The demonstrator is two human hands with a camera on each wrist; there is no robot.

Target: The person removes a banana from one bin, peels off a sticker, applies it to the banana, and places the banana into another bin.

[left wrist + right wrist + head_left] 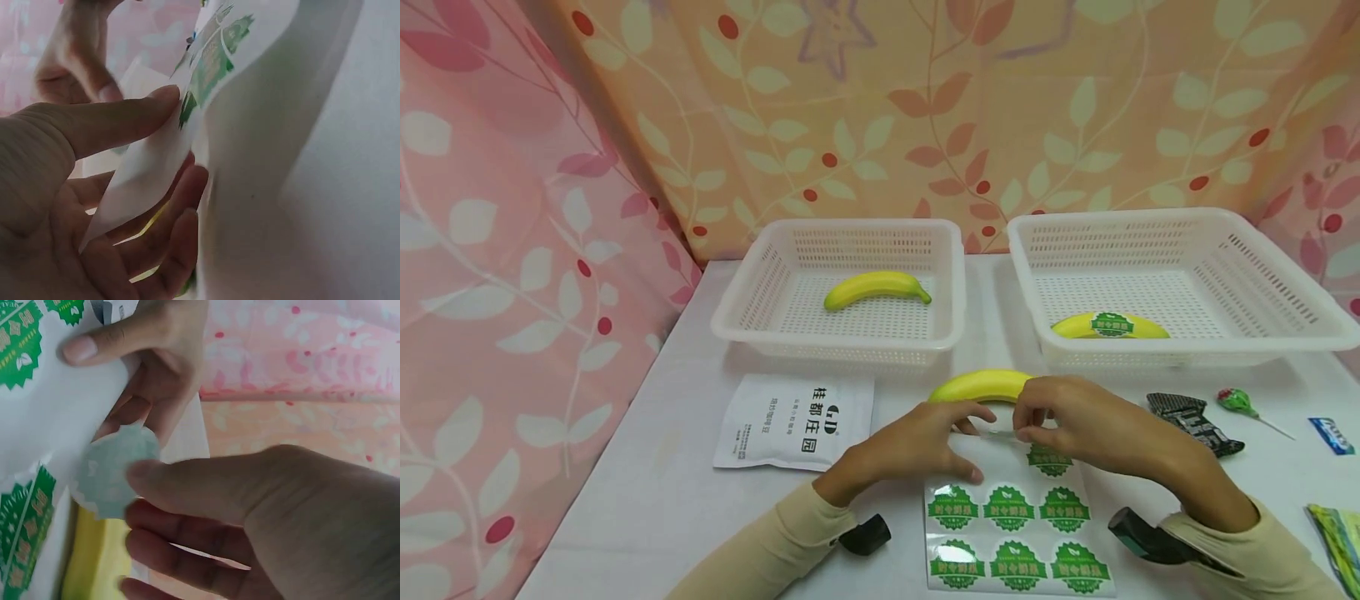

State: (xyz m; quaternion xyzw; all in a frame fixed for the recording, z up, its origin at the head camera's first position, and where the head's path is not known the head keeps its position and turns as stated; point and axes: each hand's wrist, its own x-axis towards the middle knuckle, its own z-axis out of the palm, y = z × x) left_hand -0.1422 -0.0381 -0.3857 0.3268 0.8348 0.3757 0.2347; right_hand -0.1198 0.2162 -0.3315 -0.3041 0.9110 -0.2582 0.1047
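A banana (981,385) lies before two baskets (842,333), behind the sticker sheet (1015,542).

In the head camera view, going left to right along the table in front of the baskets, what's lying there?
White packet → left hand → right hand → black wrapper → lollipop → blue packet. The banana and sticker sheet overlap the hands, so they are left out.

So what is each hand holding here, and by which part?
The left hand pinches the top corner of the sticker sheet between thumb and fingers. The right hand pinches a round sticker by its edge, lifted off the sheet.
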